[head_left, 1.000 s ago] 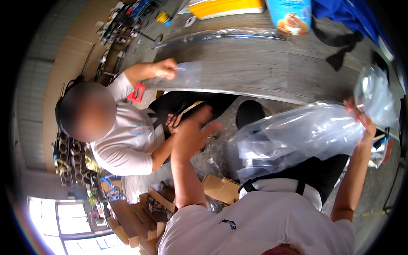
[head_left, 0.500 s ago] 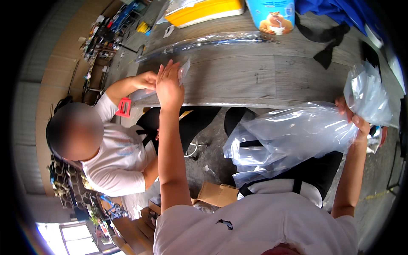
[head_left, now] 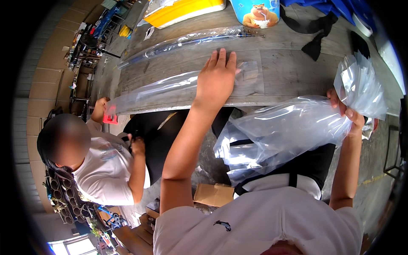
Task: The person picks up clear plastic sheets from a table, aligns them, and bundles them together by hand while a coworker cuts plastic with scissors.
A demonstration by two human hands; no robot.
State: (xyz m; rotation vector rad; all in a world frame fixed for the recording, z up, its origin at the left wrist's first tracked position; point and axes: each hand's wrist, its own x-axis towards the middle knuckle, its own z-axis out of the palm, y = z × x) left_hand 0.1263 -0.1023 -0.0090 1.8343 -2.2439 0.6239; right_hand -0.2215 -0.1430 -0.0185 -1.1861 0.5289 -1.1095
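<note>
My left hand (head_left: 216,78) lies over the table's near edge, fingers stretched out, on a long narrow clear plastic sleeve (head_left: 170,85). A co-worker's hand (head_left: 101,104) at the left is at the sleeve's far end. My right hand (head_left: 350,117) is closed round the gathered neck of a bundle of clear plastic bags (head_left: 284,123). The bundle's wide part hangs over my lap, and its bunched end fans out above the hand. Farther back on the table lies a bagged set of thin rods (head_left: 182,42), with pointed tips sticking out at its right end.
A yellow box (head_left: 187,12) and a blue bucket with a cartoon bear (head_left: 259,15) stand at the back of the grey table (head_left: 293,76). Black cloth strips (head_left: 314,49) and blue fabric (head_left: 344,8) lie at the right. The co-worker (head_left: 110,165) sits at my left; a cardboard box (head_left: 212,194) is below.
My left hand has moved right, away from the co-worker's hands, and the sleeve now lies stretched along the table edge. My right hand keeps its grip on the bags. The view has shifted slightly.
</note>
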